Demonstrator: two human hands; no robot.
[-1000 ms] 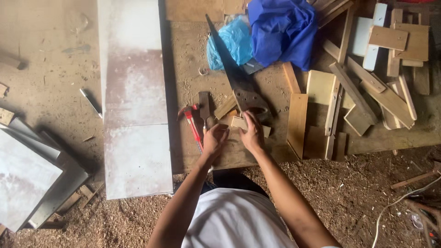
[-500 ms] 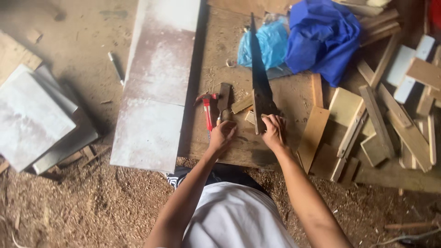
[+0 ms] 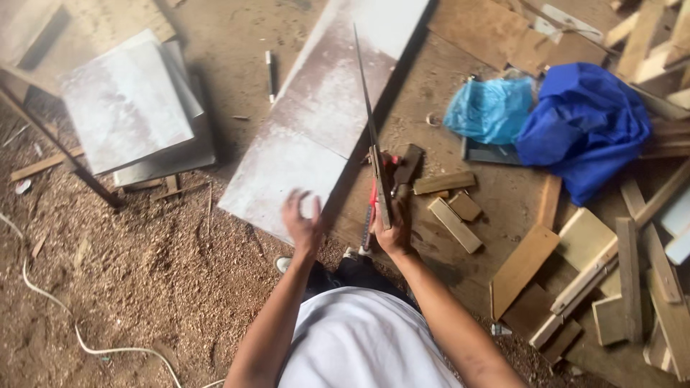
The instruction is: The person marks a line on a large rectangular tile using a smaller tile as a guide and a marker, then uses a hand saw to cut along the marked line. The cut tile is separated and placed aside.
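Head cam shows the right hand [image 3: 392, 233] gripping the saw [image 3: 374, 162] by its handle, blade pointing away over the board [image 3: 316, 136], left hand [image 3: 302, 219] open and empty, so I'd steady the blade before cutting.

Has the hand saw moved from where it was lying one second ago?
Yes. The hand saw lay flat by the blue bags; now the right hand holds it lifted on edge, nearer the long pale board.
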